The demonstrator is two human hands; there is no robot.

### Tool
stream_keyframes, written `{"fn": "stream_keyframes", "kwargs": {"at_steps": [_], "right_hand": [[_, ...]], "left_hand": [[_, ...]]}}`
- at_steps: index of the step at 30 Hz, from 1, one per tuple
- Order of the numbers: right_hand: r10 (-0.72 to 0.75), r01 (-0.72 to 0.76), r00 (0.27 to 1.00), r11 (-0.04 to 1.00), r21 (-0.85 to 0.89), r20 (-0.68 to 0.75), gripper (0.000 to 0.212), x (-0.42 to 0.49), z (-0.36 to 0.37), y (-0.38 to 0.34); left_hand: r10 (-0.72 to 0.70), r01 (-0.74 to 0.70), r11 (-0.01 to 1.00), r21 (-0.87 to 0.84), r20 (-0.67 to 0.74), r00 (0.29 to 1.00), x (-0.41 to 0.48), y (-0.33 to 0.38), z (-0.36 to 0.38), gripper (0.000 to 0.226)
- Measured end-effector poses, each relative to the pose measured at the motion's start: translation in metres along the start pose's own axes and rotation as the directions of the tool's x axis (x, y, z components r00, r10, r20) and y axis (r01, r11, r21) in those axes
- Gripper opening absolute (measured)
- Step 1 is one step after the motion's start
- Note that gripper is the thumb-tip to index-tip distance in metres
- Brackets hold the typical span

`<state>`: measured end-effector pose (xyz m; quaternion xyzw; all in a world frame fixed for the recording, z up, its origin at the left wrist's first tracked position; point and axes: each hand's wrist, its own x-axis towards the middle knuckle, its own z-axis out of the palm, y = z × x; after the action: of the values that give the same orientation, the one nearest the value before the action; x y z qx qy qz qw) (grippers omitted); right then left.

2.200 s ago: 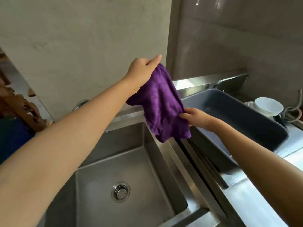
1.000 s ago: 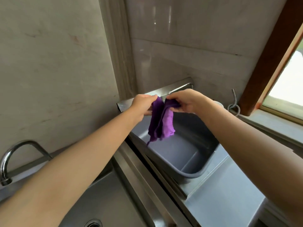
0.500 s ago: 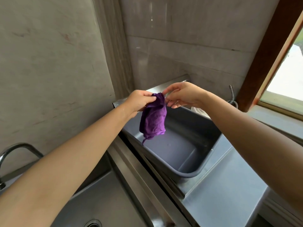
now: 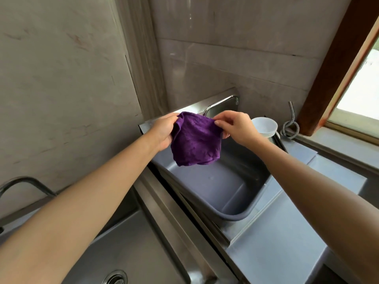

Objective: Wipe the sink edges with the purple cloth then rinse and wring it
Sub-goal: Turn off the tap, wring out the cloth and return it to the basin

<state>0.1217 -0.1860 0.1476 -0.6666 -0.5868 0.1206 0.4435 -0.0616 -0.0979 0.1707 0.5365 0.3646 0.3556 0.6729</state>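
Note:
The purple cloth [image 4: 195,140] hangs spread out in the air above the far end of a grey plastic basin [image 4: 231,216]. My left hand [image 4: 163,132] grips its upper left corner, and my right hand [image 4: 235,128] pinches its upper right corner. The stainless steel sink [image 4: 131,247] lies at the lower left, with its drain [image 4: 114,278] at the bottom edge. Part of the curved tap [image 4: 22,184] shows at the far left.
The grey basin sits to the right of the sink. White bowls [image 4: 264,125] are stacked behind it, beside a coiled metal hose [image 4: 290,126]. A metal tray [image 4: 222,107] leans on the tiled wall. A wooden window frame [image 4: 332,66] stands at the right.
The cloth was bunched between my hands half a second ago; now it is pulled open and hangs flat. My hands have moved apart, above the basin.

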Motion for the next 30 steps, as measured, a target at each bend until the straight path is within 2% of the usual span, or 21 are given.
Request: {"fn": "stream_keyframes", "kwargs": {"at_steps": [2, 4, 6, 8, 9, 11, 14, 17, 20, 23, 25, 28, 30], "right_hand": [[-0.028, 0.026, 0.999, 0.997, -0.076, -0.024, 0.014, 0.004, 0.000, -0.004], [0.015, -0.017, 1.000, 0.992, -0.122, -0.021, 0.017, 0.012, 0.000, -0.009], [0.070, -0.070, 0.997, 0.997, -0.017, -0.026, 0.021, 0.020, -0.001, -0.013], [0.073, -0.070, 0.997, 0.987, 0.143, -0.016, 0.022, 0.026, -0.004, -0.011], [0.065, -0.069, 0.997, 0.991, 0.112, 0.035, 0.021, 0.027, -0.007, -0.008], [0.096, -0.087, 0.978, 0.995, -0.055, 0.183, 0.023, 0.030, -0.012, 0.003], [0.165, -0.185, 0.924, 0.983, 0.023, 0.345, 0.017, 0.034, -0.018, 0.012], [0.182, -0.182, 0.862, 0.982, -0.045, 0.473, 0.021, 0.039, -0.018, 0.017], [0.168, -0.178, 0.888, 0.984, -0.016, 0.428, 0.018, 0.045, -0.016, 0.019], [0.129, -0.037, 0.918, 0.969, -0.243, 0.376, 0.015, 0.048, -0.009, 0.027], [0.098, -0.004, 0.944, 0.958, -0.285, 0.315, 0.016, 0.048, -0.001, 0.034], [0.136, -0.132, 0.969, 0.991, -0.031, 0.205, 0.016, 0.045, 0.010, 0.044], [0.195, -0.219, 0.966, 0.966, 0.136, 0.167, 0.016, 0.043, 0.015, 0.051]], "left_hand": [[-0.020, 0.021, 0.998, -0.060, 0.028, 0.999, 0.003, -0.004, 0.001, 0.025], [-0.040, 0.038, 0.999, 0.015, 0.158, 0.987, 0.005, -0.009, -0.001, 0.036], [-0.011, -0.032, 0.983, 0.180, 0.230, 0.973, 0.009, -0.019, -0.004, 0.034], [0.030, -0.083, 0.966, 0.243, 0.215, 0.976, 0.012, -0.022, -0.009, 0.034], [0.024, -0.080, 0.962, 0.259, 0.211, 0.977, 0.013, -0.023, -0.012, 0.034], [-0.016, -0.058, 0.936, 0.346, 0.208, 0.978, 0.017, -0.023, -0.019, 0.027], [-0.039, -0.047, 0.897, 0.439, 0.185, 0.982, 0.023, -0.028, -0.028, 0.019], [-0.030, -0.066, 0.856, 0.513, 0.177, 0.984, 0.028, -0.037, -0.031, 0.019], [0.010, -0.101, 0.843, 0.528, 0.173, 0.985, 0.032, -0.039, -0.033, 0.022], [0.064, -0.162, 0.803, 0.574, 0.188, 0.980, 0.037, -0.042, -0.033, 0.020], [0.107, -0.196, 0.761, 0.619, 0.178, 0.978, 0.039, -0.044, -0.031, 0.018], [0.148, -0.214, 0.771, 0.600, 0.158, 0.976, 0.042, -0.046, -0.023, 0.019], [0.148, -0.201, 0.808, 0.554, 0.139, 0.979, 0.043, -0.045, -0.016, 0.015]]}}
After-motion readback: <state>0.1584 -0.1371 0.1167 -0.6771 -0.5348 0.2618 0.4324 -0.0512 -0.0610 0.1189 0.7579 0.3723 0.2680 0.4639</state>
